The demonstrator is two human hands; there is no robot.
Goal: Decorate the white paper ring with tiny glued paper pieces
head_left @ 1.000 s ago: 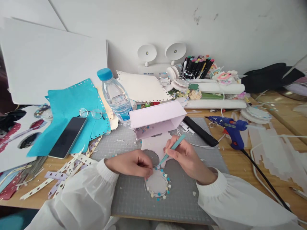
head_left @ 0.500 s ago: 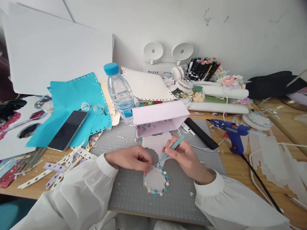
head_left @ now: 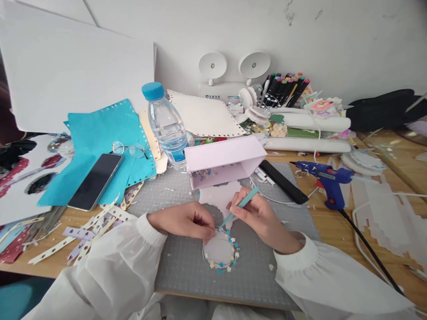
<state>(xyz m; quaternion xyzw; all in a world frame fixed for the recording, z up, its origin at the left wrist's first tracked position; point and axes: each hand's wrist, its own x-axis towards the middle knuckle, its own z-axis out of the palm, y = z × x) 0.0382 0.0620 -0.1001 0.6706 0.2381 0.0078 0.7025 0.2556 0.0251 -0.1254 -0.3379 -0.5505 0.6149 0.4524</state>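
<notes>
Star-trimmed disc sits lower center, with the left hand's fingers pinched on its upper-left rim and the right hand's clamped on teal tweezers, tip at its top edge. Decent room on the gray mat toward its bottom edge, but the lilac box crowds mid-frame.

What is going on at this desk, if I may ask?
A person's right hand holds pale teal, slender tweezers, tips at the far edge of a small round whitish disc edged with blue and cream pieces. The left hand is at the disc's far left edge; its exact grip is unclear. The disc is over a grey gridded mat, before an open, pale lilac rectangular box.
</notes>
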